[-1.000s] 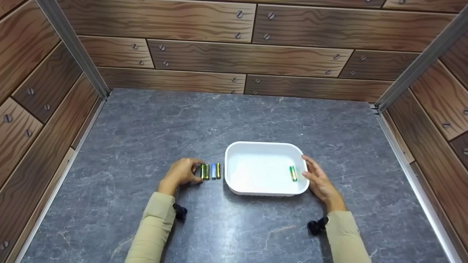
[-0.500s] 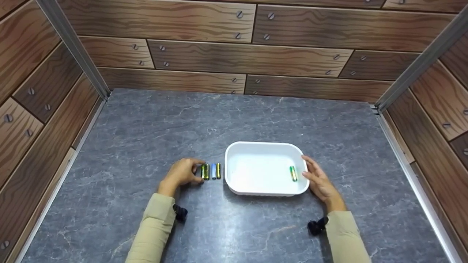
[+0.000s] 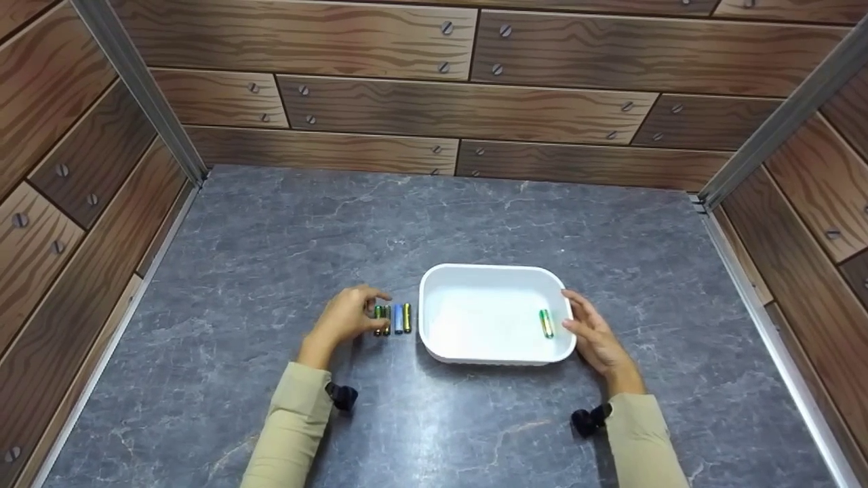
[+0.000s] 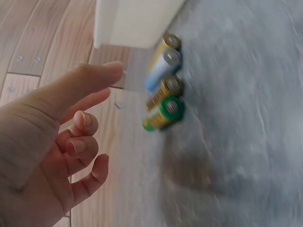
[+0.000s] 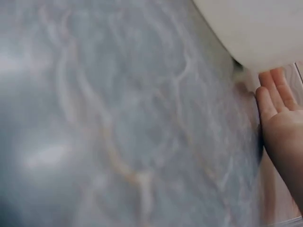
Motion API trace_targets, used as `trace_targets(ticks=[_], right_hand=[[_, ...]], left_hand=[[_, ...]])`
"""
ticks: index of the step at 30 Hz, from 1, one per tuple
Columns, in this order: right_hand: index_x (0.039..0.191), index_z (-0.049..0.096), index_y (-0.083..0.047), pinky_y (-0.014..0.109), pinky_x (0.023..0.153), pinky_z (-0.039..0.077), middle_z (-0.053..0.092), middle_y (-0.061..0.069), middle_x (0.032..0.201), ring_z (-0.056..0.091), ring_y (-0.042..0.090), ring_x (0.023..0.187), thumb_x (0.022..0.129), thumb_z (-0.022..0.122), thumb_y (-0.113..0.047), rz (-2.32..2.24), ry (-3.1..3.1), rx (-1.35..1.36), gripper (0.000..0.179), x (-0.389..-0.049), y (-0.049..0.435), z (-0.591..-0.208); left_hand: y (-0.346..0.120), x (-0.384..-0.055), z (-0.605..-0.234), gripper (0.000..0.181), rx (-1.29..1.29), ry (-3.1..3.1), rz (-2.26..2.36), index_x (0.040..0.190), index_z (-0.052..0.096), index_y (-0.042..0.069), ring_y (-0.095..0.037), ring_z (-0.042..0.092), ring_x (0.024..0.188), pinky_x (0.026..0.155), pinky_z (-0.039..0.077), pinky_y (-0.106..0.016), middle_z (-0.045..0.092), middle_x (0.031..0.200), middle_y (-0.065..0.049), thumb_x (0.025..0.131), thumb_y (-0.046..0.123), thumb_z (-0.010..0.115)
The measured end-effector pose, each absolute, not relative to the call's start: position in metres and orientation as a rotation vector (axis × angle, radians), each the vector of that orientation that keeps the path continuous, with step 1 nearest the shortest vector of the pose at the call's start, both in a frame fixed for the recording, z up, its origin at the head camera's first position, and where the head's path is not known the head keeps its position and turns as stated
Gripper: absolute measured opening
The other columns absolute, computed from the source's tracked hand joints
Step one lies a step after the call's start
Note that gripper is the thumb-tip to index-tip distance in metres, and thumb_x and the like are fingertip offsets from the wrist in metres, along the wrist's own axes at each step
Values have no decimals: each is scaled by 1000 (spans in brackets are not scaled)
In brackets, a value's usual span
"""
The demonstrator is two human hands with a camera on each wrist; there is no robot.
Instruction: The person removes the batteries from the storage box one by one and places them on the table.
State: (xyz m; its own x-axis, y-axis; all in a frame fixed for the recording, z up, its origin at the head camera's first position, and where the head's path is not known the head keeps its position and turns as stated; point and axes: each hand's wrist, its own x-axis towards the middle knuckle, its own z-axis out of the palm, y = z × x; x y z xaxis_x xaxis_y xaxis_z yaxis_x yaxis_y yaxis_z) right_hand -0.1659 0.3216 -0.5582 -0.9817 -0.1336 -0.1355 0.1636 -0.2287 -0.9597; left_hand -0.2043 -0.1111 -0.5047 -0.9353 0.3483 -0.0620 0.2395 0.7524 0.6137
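In the head view, several AA-style batteries stand side by side in a row on the table, left of a white plastic basin (image 3: 488,270). The row holds a blue battery (image 3: 399,318), a yellow-gold battery (image 3: 407,318) nearest the basin, and a green-ended battery (image 4: 163,114) at the outer end. My left hand (image 3: 344,313) hovers over that outer end, thumb and forefinger spread and apart from the batteries in the left wrist view. My right hand (image 3: 597,339) touches the basin's right rim, its fingers nearly straight along the outside. One green-and-gold battery (image 3: 546,324) lies inside the basin.
The grey marbled table (image 3: 434,224) extends around the basin. Wood-patterned panels (image 3: 380,102) wall it at the back and both sides, with metal posts (image 3: 146,88) in the corners. Each wrist carries a small black camera (image 3: 342,396).
My left hand, earlier with thumb and finger at the ends of the outermost battery, has lifted and shifted slightly right over the row. My right hand and the basin stay put.
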Motion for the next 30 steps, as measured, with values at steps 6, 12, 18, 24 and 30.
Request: trace_targets(ticks=[6, 12, 18, 24, 30], right_hand=[[121, 57, -24, 15, 99, 43, 59, -10, 122, 54, 1, 118, 92, 49, 6, -2353, 1830, -95, 42, -171, 323, -554], [126, 54, -22, 18, 97, 45, 57, -11, 125, 54, 1, 118, 91, 50, 6, -2277, 1884, -57, 46, -176, 326, -554], [126, 53, -31, 21, 96, 47, 53, -13, 130, 53, 1, 118, 94, 48, 4, -2212, 1833, -114, 48, -177, 331, -558], [126, 51, -30, 22, 93, 49, 54, -10, 128, 54, 5, 116, 92, 46, 7, -2250, 1778, -165, 50, -177, 333, -559], [126, 52, -33, 22, 94, 49, 55, -13, 127, 55, 4, 115, 91, 48, 8, -2268, 1778, -71, 54, -176, 329, -559]], left_hand=[[-97, -200, -496, 30, 519, 2809, 987, 111, 71, 10, -12, 44, 68, 64, 37, -28, 62, 82, -11, 84, 22, 74], [-75, -199, -493, 26, 654, 2828, 1037, 107, 72, 10, -12, 46, 69, 66, 39, -28, 60, 78, -8, 84, 21, 74], [-51, -198, -490, 25, 787, 2784, 1076, 106, 71, 9, -12, 48, 68, 63, 38, -24, 62, 79, -11, 85, 20, 73], [-25, -195, -483, 25, 925, 2770, 1124, 104, 71, 7, -10, 42, 66, 62, 36, -22, 54, 73, -3, 85, 22, 72], [3, -194, -482, 25, 979, 2707, 1119, 106, 71, 7, -18, 52, 71, 66, 40, -23, 58, 77, -6, 85, 22, 71]])
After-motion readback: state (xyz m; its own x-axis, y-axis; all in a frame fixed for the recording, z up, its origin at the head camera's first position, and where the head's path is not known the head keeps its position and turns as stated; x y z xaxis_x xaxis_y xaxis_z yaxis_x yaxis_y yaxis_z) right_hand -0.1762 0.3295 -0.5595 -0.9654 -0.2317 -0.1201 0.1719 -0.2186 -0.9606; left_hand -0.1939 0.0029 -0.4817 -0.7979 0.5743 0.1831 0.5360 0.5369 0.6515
